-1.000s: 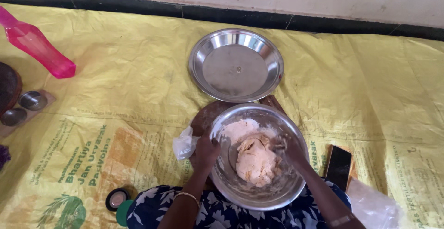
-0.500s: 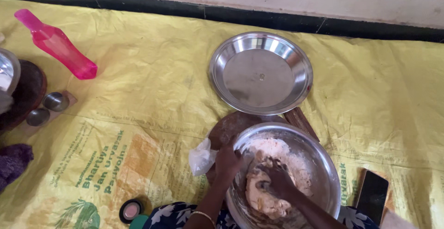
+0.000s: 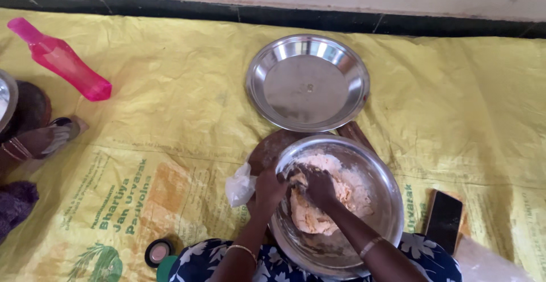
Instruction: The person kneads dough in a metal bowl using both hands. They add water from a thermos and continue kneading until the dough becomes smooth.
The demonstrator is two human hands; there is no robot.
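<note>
Head view, left to right. Pink plastic bottle [image 3: 61,60] lying tilted at top left on yellow printed sheet [image 3: 170,122]. Below it, at left edge, someone else's foot in a sandal [image 3: 42,140], well apart from the work. Small round compact [image 3: 158,252] near bottom edge, just left of floral-print clothing [image 3: 273,265]. Empty steel plate [image 3: 307,82] at centre top, flat on sheet. Dark round wooden board [image 3: 272,147] partly under steel bowl [image 3: 375,168] (only its upper-left part visible). Crumpled clear plastic bag [image 3: 240,184] just left of bowl, beside left hand [image 3: 269,190]. Left hand curled over bowl's near-left rim, fingers closed on it, holding bowl. Right hand [image 3: 316,185] inside bowl, fingers bent and pressed down into pale dough [image 3: 318,211]; fingertips buried, so exact grip not clear. Dough in bowl's middle, loose flour [image 3: 358,194] on right of it. Bangle on each wrist. Dark phone [image 3: 444,220] lying flat right of bowl, apart from it. Clear plastic [image 3: 483,262] at bottom right corner.
</note>
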